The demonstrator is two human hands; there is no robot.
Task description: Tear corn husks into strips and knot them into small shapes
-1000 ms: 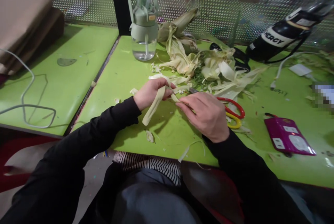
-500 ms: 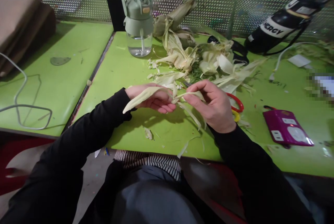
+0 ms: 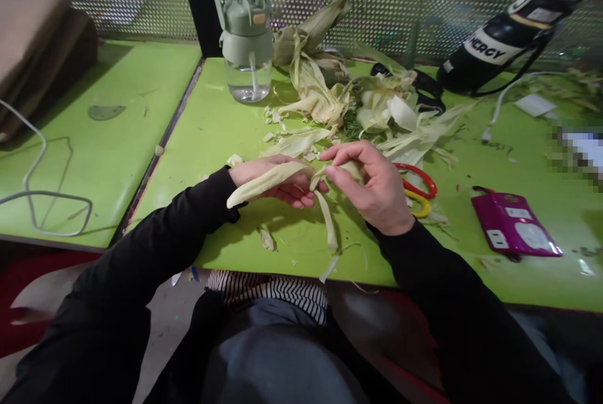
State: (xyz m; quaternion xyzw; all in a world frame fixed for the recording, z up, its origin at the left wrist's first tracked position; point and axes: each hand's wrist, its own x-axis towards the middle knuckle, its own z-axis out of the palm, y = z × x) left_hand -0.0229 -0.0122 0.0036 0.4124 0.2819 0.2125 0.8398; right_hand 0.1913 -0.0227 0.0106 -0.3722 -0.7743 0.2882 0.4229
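Observation:
Pale strips of corn husk are joined in a knot-like crossing between my hands. My left hand is palm up, fingers curled around the husk near the crossing. One long strip lies over its wrist and another hangs toward the table edge. My right hand is at the right of the crossing, thumb and forefinger around a husk end that runs partly behind them; the exact contact is hidden. Beside its wrist lie scissors with red and yellow handles, their blades hidden.
Beyond my hands lies a heap of corn husks. A clear water bottle stands at the back, and a black bottle leans against the mesh divider. A purple power strip is at right, a white cable at left.
The hanging strip now drops straighter below the crossing. My right thumb and forefinger have shifted slightly left and spread a little. My left hand keeps nearly the same place.

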